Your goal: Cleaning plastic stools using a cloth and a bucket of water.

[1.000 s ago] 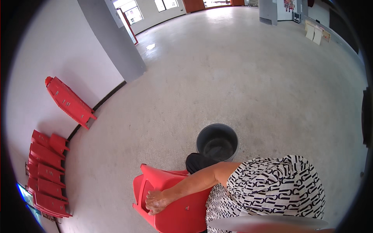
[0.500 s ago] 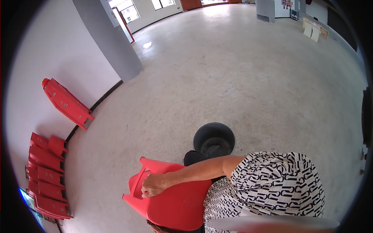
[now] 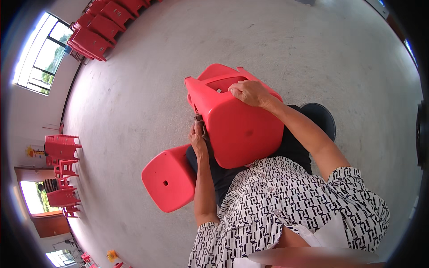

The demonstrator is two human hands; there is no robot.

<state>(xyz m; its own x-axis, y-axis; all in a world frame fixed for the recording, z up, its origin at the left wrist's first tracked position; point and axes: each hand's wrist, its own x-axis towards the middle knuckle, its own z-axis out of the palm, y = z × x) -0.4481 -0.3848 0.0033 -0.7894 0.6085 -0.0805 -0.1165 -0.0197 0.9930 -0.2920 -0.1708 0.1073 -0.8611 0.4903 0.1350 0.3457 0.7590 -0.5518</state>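
A red plastic chair (image 3: 246,134) lies tipped across my legs, its seat toward me. My right hand (image 3: 246,93) is closed on the frame at its upper edge, beside an opening. At the chair's left side, my left hand (image 3: 196,137) grips a crumpled brownish cloth (image 3: 199,120) against the plastic. Just below and left of that hand is a red stool (image 3: 166,172) with a square hole in its top, partly behind my leg. A dark grey bucket (image 3: 324,117) stands on the floor to the right, partly hidden by my trousers and forearm.
Stacked red chairs (image 3: 96,42) line the wall at upper left, near a window (image 3: 42,53). More red chairs and stools (image 3: 62,147) stand along the left wall by an open doorway (image 3: 35,196). What looks like a person in a striped top (image 3: 50,185) is among them.
My view has swung leftward and down. The chair and my right hand appear higher in the picture. My left hand, mostly hidden earlier, now shows with the cloth, and the red stool has come into sight.
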